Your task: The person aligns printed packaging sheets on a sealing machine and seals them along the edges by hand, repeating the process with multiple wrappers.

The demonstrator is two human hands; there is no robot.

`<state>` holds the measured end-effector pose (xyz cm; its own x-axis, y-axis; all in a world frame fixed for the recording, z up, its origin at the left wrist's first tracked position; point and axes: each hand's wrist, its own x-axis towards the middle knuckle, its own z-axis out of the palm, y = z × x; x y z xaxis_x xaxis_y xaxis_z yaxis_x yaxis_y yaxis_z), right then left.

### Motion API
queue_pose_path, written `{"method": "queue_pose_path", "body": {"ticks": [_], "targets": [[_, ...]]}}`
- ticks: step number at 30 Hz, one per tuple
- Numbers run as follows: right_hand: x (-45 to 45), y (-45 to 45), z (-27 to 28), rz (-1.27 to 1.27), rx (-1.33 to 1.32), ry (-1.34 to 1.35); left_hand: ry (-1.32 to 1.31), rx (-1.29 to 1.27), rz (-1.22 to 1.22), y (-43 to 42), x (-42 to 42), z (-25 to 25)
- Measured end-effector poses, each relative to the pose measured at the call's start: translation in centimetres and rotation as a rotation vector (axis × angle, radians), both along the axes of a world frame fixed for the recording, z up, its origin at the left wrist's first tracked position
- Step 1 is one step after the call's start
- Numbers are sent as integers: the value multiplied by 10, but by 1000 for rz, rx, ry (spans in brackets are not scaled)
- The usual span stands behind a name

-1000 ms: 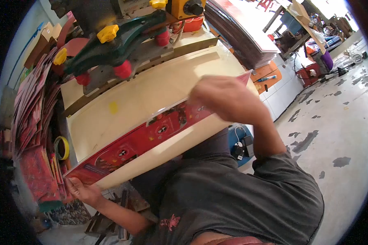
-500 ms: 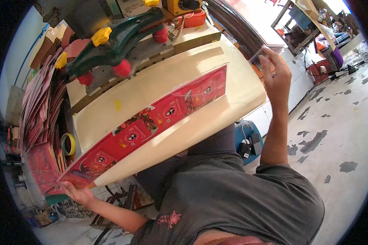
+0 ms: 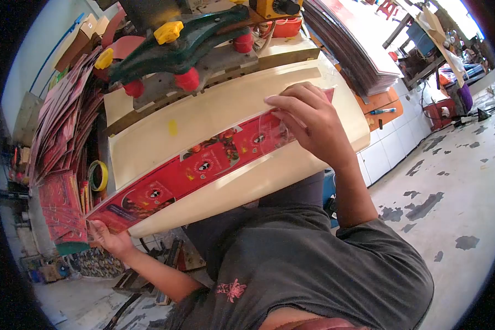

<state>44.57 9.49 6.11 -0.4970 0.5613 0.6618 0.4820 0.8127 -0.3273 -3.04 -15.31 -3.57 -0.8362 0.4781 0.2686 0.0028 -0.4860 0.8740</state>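
Note:
A long red printed sheet (image 3: 195, 168), with food pictures and round white logos, lies on a cream board (image 3: 236, 181) in front of a machine. At its near left corner is my left hand (image 3: 111, 239), thumb and fingers pinching the corner. My right hand (image 3: 313, 126) is over the sheet's right end, fingers curved and thumb apart from the index finger, with nothing visible between them. Whether its fingertips touch the sheet I cannot tell. Part of the right end is hidden behind this hand.
The machine's dark green clamp arm (image 3: 187, 55), with yellow knobs and red feet, spans the board's back. At left stand a leaning stack of red printed sheets (image 3: 66, 115) and a yellow tape roll (image 3: 98, 176). A pile of large sheets (image 3: 363, 49) lies back right, beside an orange surface (image 3: 388, 104).
My right hand has moved left and down, from beyond the board's right edge to over the sheet's right end. My left hand stays at the left corner. The camera view has shifted slightly.

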Motion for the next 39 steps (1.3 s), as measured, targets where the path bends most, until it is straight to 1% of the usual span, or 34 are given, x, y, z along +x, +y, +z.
{"method": "queue_pose_path", "body": {"ticks": [1, 5, 6, 8, 9, 10, 11, 12, 14, 16, 18, 20, 21, 22, 23, 24, 25, 26, 28, 29, 30, 31, 32, 33, 34, 36, 38, 39], "targets": [[-2, -1, 2, 34, -36, 3, 16, 18, -101, 1, 1, -1], [-13, -5, 10, 113, -102, 48, 28, -71, -45, 7, -2, -18], [-14, -7, 11, 112, -101, 43, 30, -75, -18, 8, -3, -22], [-14, -11, 14, 36, -236, 137, 25, -76, 7, 7, -6, -27], [-13, -11, 14, 33, -235, 132, 45, -68, -56, 4, -9, -25], [-10, -11, 13, -71, -165, 157, 65, -60, -120, 1, -10, -22], [-7, -11, 11, -174, -95, 183, 62, -58, -123, -2, -11, -19], [0, -8, 8, -177, -93, 179, 58, -42, -101, -5, -12, -14], [22, 0, 5, -367, 27, 312, 52, -28, -81, -15, -16, -10], [53, 6, 7, -486, 99, 276, 151, -74, -70, -31, -38, -12], [91, 13, 12, -736, 107, 226, 295, -132, 50, -54, -66, -24], [156, 33, 8, -909, 347, 43, 1, -7, -210, -66, -68, 0], [178, 35, 10, -995, 299, 109, -43, -35, -59, -73, -73, 0], [187, 34, 17, -1077, 253, 176, -45, -34, -61, -72, -70, 4], [193, 29, 21, -1102, 262, 234, -87, -81, 112, -72, -66, 9], [195, 23, 21, -1097, 163, 385, -128, -129, 286, -72, -61, 11], [190, 18, 21, -989, 137, 412, -126, -129, 287, -71, -58, 12], [183, 12, 19, -883, 109, 438, -110, -151, 228, -69, -54, 14], [155, -6, 21, -529, -246, 532, -75, -194, 112, -65, -51, 15], [131, -21, 31, -362, -417, 510, -61, -249, 192, -62, -51, 12], [116, -34, 31, -148, -607, 528, -56, -251, 193, -59, -51, 11], [100, -47, 40, 67, -744, 408, -30, -299, 184, -57, -50, 10], [90, -43, 38, 510, -698, 286, -4, -347, 175, -54, -49, 10], [77, -46, 47, 784, -806, 155, 0, -346, 174, -51, -48, 10], [62, -51, 53, 908, -957, 63, -2, -348, 163, -49, -45, 11], [55, -51, 46, 854, -1150, -6, -10, -349, 146, -47, -42, 9], [54, -46, 41, 520, -1209, -73, -25, -312, 153, -53, -46, -2], [54, -40, 31, 436, -1194, -154, -38, -282, 157, -56, -48, -6]]}}
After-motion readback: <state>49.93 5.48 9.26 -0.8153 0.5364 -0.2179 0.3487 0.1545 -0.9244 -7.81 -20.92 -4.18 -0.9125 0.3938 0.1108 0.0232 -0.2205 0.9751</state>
